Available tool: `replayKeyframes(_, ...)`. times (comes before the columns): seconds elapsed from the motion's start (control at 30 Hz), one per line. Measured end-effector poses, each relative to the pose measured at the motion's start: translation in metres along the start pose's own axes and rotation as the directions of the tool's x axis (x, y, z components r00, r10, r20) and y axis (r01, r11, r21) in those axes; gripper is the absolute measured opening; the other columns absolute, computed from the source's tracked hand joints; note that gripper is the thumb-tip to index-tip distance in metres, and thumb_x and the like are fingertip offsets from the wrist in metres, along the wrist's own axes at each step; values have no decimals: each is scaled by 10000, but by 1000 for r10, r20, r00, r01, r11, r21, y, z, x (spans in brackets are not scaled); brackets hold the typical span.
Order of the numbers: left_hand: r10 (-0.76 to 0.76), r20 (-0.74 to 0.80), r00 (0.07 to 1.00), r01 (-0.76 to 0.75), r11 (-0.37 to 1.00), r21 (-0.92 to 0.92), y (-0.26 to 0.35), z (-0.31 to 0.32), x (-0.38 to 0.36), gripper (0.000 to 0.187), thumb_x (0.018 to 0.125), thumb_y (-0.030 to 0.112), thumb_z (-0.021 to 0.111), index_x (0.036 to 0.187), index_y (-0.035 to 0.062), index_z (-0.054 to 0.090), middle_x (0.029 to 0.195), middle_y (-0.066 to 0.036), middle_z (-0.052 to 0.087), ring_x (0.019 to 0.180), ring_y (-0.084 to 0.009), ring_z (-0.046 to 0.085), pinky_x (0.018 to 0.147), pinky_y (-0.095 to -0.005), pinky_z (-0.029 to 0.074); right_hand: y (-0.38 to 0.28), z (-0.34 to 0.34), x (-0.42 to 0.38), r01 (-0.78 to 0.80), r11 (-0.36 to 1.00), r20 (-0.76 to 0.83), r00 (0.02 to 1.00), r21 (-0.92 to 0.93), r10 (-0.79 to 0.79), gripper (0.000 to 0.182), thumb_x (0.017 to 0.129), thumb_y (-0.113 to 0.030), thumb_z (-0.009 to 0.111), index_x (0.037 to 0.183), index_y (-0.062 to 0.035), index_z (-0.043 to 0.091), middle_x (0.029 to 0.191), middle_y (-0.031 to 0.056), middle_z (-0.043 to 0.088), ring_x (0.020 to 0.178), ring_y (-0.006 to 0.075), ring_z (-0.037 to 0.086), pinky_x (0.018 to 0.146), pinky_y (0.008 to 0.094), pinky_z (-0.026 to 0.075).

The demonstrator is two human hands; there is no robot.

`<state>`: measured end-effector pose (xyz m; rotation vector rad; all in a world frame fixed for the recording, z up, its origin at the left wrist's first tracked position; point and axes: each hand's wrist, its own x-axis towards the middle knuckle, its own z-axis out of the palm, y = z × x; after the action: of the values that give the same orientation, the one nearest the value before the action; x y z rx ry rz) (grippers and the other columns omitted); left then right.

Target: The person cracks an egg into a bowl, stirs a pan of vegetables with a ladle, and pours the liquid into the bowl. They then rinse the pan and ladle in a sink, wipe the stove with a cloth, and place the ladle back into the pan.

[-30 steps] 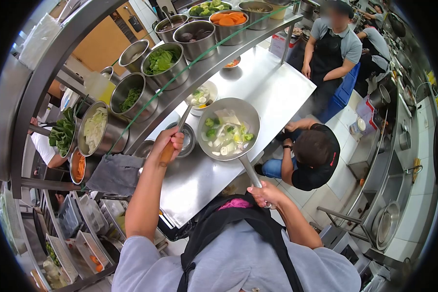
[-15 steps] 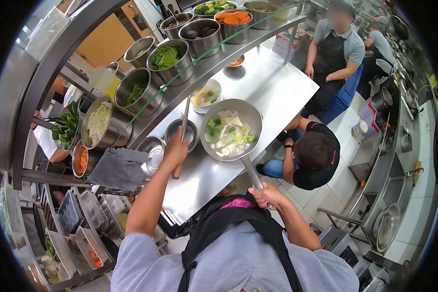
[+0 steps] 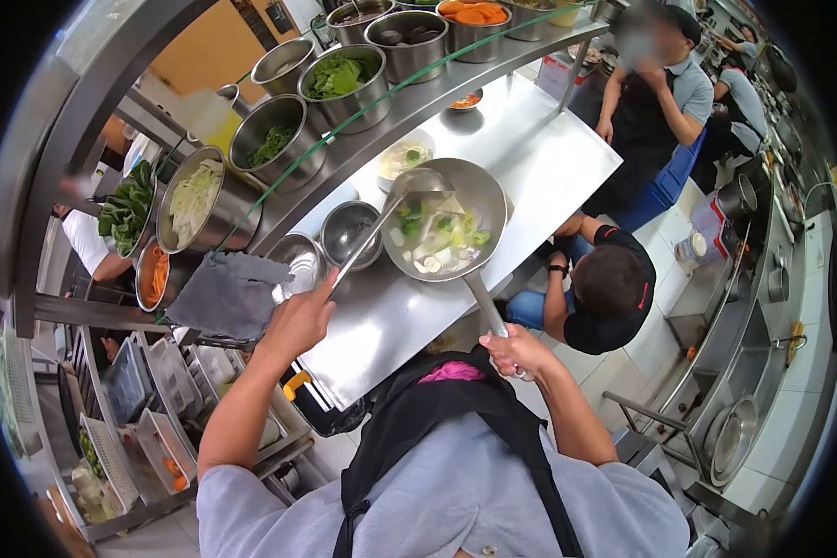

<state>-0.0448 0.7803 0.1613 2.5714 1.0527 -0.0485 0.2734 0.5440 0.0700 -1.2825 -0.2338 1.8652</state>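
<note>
My right hand (image 3: 519, 352) is closed round the long handle of a metal frying pan (image 3: 489, 191). In the pan lie broccoli florets (image 3: 409, 223), pale slices and some liquid. My left hand (image 3: 299, 321) grips a long-handled ladle (image 3: 422, 182), whose bowl is over the pan's far left part and covers some of the food. Just behind the pan stands a white bowl (image 3: 403, 158) with broccoli and pale pieces in it, partly hidden by the ladle. Left of the pan are a steel bowl (image 3: 349, 232) and a shinier metal bowl (image 3: 299, 265).
Above the steel table (image 3: 558, 139), a shelf (image 3: 400, 116) holds several steel pots of vegetables. A grey cloth (image 3: 228, 296) hangs at its near end. A crouching person (image 3: 609, 288) is right of the table; another person (image 3: 656, 102) stands farther back.
My left hand has moved down and left, and the ladle's bowl now shows over the pan. The pan appears slightly higher in view. The standing person has raised a hand toward the face.
</note>
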Motion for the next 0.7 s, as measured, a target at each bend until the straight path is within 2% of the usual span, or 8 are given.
replayKeyframes(0.1,43,6,999,-44,998,39,-3,-14,-9,634,933,160,599,1516,137,351,798,-210,664,710,-397,660,676,-501,510,-6,-1,5,5,999,46,999,31,-7,356,951,-184,666,734,-143,387,570,-58,338,440,46,324,370,234,262)
replayKeyframes(0.17,-214,338,917,341,860,-381,1,-33,-14,624,968,181,579,1538,148,327,723,-110,602,532,-222,597,529,-384,506,-9,2,6,4,999,50,999,32,-5,360,952,-189,665,730,-143,386,569,-56,337,441,48,320,371,235,261)
replayKeyframes(0.2,-214,339,916,341,860,-379,0,-34,-17,624,968,181,579,1538,148,327,723,-110,602,532,-222,597,529,-384,506,-10,3,7,7,999,52,999,37,-9,364,953,-195,664,726,-142,384,568,-53,336,441,50,317,372,237,261)
replayKeyframes(0.27,-226,515,827,548,534,-644,-3,-32,-26,623,1003,186,537,1564,144,271,707,-20,498,476,-80,464,431,-267,444,-9,4,11,17,999,53,998,37,-19,365,954,-192,661,722,-143,383,569,-52,335,441,52,314,373,239,260)
replayKeyframes(0.3,-224,517,826,547,536,-643,-2,-31,-30,623,1003,186,537,1564,144,271,707,-20,498,476,-80,464,431,-267,444,-9,5,12,27,999,53,998,35,-28,367,954,-190,657,718,-143,381,570,-51,334,441,53,310,375,241,259)
replayKeyframes(0.37,-154,596,788,611,316,-726,2,-27,-36,625,1025,187,499,1578,140,212,732,-7,486,462,-71,440,396,-243,424,-9,7,13,30,999,39,999,37,-31,366,955,-187,654,716,-143,380,572,-52,334,441,54,309,376,242,258)
replayKeyframes(0.47,-53,646,762,646,148,-749,7,-20,-43,646,1036,205,485,1586,129,155,734,-12,492,460,-67,440,383,-235,412,-11,9,12,33,999,26,999,27,-34,367,953,-179,651,714,-143,375,576,-53,334,441,54,308,376,243,258)
replayKeyframes(0.7,67,688,723,688,-171,-706,37,-10,-43,612,1034,191,464,1581,185,189,716,-2,454,446,-57,372,363,-220,354,-8,11,10,3,999,10,1000,44,-4,366,945,-169,663,723,-144,373,578,-55,336,434,54,312,363,242,259)
